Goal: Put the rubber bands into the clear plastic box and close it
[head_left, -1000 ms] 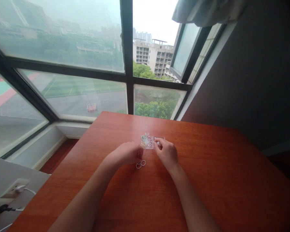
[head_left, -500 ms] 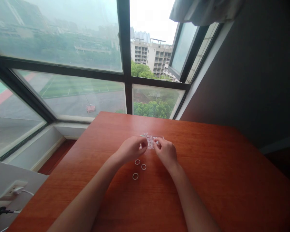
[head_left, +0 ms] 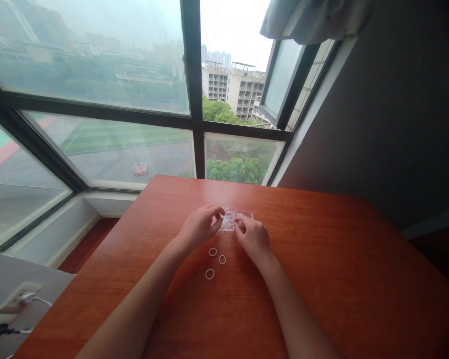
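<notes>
A small clear plastic box [head_left: 228, 227] with compartments lies on the table between my hands. Pale ring shapes show inside its near part, and a clear flap extends to the right behind my right fingers. My left hand [head_left: 201, 225] is at the box's left side, thumb and fingers curled into a pinch; what they hold, if anything, is too small to make out. At the right edge of the box, my right hand [head_left: 253, 238] pinches with its fingertips against the plastic. Nearer me lie three loose white rings: an upper one [head_left: 216, 255], a right one [head_left: 225, 262] and a lowest one [head_left: 213, 276].
The brown wooden table [head_left: 322, 259] reaches to a dark-framed window [head_left: 196, 124]. On the left, a wall socket [head_left: 13, 304] has plugs and cables in it. A grey curtain [head_left: 314, 22] hangs at the upper right.
My left fingers have shifted slightly up and left, uncovering more of the box. My right hand has moved a little left. The three loose rings have stayed put.
</notes>
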A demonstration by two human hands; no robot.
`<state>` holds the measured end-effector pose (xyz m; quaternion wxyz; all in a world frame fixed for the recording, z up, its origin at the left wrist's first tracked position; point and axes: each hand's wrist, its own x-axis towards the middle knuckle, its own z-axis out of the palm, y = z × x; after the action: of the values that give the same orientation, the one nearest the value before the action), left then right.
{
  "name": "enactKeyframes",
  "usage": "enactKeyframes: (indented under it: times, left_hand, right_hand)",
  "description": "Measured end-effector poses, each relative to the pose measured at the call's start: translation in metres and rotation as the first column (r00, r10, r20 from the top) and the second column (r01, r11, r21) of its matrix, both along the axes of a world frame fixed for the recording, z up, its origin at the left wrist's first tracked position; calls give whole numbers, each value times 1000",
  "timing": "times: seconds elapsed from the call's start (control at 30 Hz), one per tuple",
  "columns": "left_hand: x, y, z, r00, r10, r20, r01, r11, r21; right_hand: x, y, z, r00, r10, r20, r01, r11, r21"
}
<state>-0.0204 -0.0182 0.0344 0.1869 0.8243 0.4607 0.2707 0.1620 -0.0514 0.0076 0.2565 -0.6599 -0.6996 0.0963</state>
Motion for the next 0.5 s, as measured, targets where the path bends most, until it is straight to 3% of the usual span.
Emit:
enactKeyframes:
  times: [0.13,0.27,0.37,0.5]
  left_hand:
    - [-9,-6,13,970,-174,-172,146,975,-168]
    - [-11,-13,16,922,-209,-327,106,946,-305]
    - [-11,-14,12,901,-200,-385,76,946,-314]
    - [-11,-14,3,894,-220,-392,125,960,-252]
  right_hand:
    - [0,-2,3,1000,15,2,-15,1000,23]
    - [0,-3,4,1000,27,10,-28,999,24]
    - [0,-3,2,999,42,5,-42,999,22]
    - [1,-3,5,997,68,-23,-68,998,6]
